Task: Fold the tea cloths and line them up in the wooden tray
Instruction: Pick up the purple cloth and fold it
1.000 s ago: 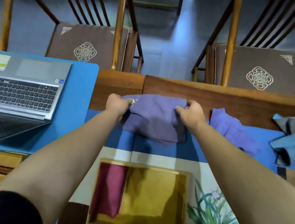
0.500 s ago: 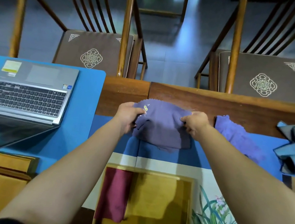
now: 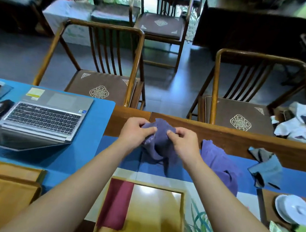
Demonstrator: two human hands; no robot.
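Note:
Both my hands grip one purple tea cloth (image 3: pixel 159 145) above the table's far edge. My left hand (image 3: pixel 137 132) pinches its left side and my right hand (image 3: pixel 182 141) its right side, and the cloth hangs bunched between them. A second purple cloth (image 3: pixel 219 163) lies crumpled to the right. Further right lies a grey-blue cloth (image 3: pixel 265 167). The wooden tray (image 3: pixel 156 217) sits near me, with a folded dark red cloth (image 3: pixel 116 203) along its left side.
An open laptop (image 3: pixel 43 116) stands on a blue mat at the left. Two more wooden trays (image 3: pixel 4 192) are stacked at the near left. A white lidded cup (image 3: pixel 294 209) sits at the right. Wooden chairs (image 3: pixel 101 89) stand beyond the table.
My hands have drawn closer together, gathering the purple cloth from a spread sheet into a bunched fold. The camera has tilted up, showing more of the room.

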